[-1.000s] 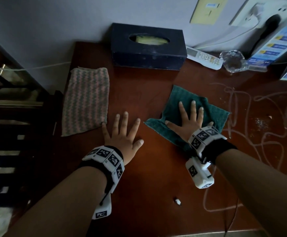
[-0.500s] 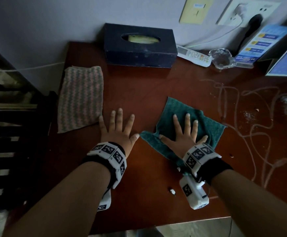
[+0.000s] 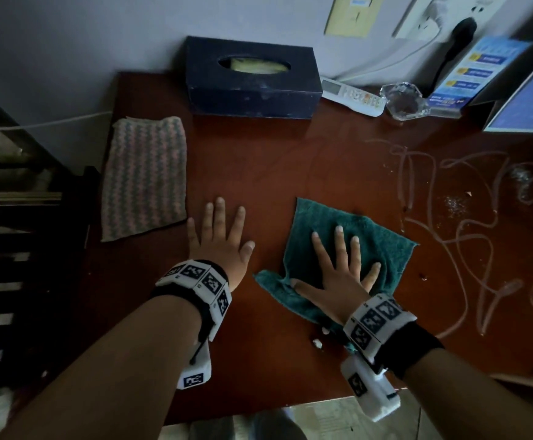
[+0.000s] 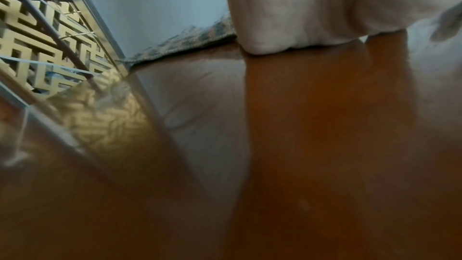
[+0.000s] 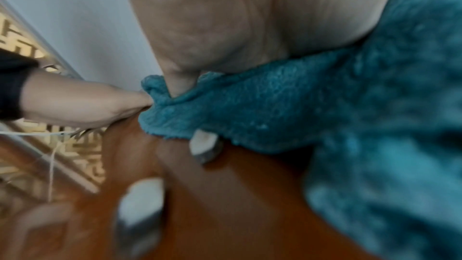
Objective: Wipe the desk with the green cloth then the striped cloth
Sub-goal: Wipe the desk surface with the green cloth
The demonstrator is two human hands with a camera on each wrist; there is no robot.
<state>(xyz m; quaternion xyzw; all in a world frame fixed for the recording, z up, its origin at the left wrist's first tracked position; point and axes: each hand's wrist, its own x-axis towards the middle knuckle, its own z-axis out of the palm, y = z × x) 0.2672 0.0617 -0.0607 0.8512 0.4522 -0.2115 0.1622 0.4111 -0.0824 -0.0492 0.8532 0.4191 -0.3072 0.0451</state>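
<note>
The green cloth (image 3: 382, 246) lies rumpled on the reddish-brown desk (image 3: 259, 173), right of centre. My right hand (image 3: 338, 265) presses flat on it with fingers spread; the right wrist view shows the palm on the cloth (image 5: 325, 106). My left hand (image 3: 219, 236) rests flat on the bare wood to the cloth's left, fingers straight. The striped cloth (image 3: 146, 176) lies flat at the desk's left edge, just beyond the left hand; its edge (image 4: 190, 44) shows in the left wrist view. Whitish smears (image 3: 468, 236) and crumbs mark the desk's right side.
A dark tissue box (image 3: 252, 77) stands at the back by the wall, with a white remote (image 3: 352, 96), a glass ashtray (image 3: 405, 101) and a blue leaflet stand (image 3: 471, 74) to its right. Small white crumbs (image 3: 317, 343) lie near the front edge by my right wrist.
My right hand has dragged the green cloth toward the desk's front edge. The left hand has stayed flat in place beside the striped cloth.
</note>
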